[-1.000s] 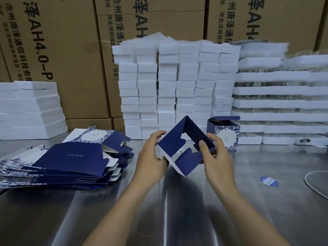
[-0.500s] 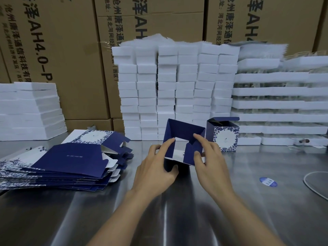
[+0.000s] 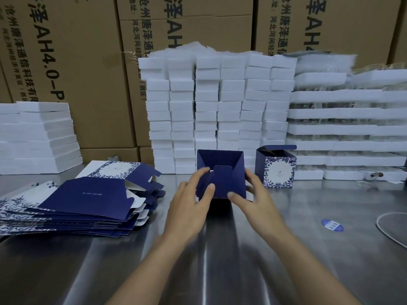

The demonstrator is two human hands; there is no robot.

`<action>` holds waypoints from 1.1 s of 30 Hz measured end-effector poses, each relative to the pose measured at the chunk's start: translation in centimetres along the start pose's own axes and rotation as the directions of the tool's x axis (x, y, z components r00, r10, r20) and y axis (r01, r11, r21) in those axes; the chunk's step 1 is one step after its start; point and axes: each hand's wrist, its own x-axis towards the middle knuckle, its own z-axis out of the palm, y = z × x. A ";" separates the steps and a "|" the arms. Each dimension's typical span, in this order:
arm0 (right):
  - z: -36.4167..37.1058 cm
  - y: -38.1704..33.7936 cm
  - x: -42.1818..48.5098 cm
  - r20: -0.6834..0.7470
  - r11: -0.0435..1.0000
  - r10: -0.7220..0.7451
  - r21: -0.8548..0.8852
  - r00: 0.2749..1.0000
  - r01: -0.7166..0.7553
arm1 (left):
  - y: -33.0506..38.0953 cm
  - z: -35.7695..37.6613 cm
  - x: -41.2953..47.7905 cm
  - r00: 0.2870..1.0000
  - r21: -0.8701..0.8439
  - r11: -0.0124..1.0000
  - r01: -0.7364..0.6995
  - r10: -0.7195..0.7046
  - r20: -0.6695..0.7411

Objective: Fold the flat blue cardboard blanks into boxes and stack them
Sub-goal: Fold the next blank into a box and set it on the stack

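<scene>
Step in hand: closing the end flaps of a half-folded box (image 3: 218, 158), centre of frame. It is sitting on or just over the steel table (image 3: 220, 249); cannot tell which. The rounded tongue flap (image 3: 222, 181) is lying across the near opening, apparently not yet tucked.

Left hand (image 3: 189, 208) is gripping the box's left side, fingers curled round it, thumb pressing the flap. Right hand (image 3: 257, 201) is clasping the right wall, thumb lying along the flap's lower edge; its fingers are partly hidden.

Next move probably calls for pushing the tongue home while both walls are being held square.

Finished box (image 3: 278, 170) is standing just right of centre. Pile of flat blanks (image 3: 88, 199) is waiting at left.
</scene>
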 end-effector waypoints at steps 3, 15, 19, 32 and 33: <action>0.4 -0.3 0.2 -0.135 0.997 0.021 0.081 0.991 -0.010 | 0.4 0.3 0.0 0.997 -0.136 0.990 0.027 -0.037 -0.072; 1.8 -0.8 -0.6 -0.036 0.916 0.323 0.263 0.946 -0.303 | 1.0 2.0 0.1 0.945 -0.612 0.746 0.262 -0.327 0.007; 1.8 -0.5 -0.8 0.029 0.874 0.375 0.324 0.927 -0.363 | 1.1 2.0 -0.3 0.941 -0.672 0.685 0.280 -0.336 0.049; 1.8 -0.2 -0.5 -0.159 0.923 0.242 0.342 0.957 -0.176 | 1.1 2.9 -0.6 0.899 -0.610 0.675 0.415 -0.407 0.162; 1.7 -0.2 -0.5 -0.158 0.924 0.238 0.340 0.958 -0.174 | 1.2 2.7 -0.5 0.889 -0.625 0.642 0.444 -0.404 0.216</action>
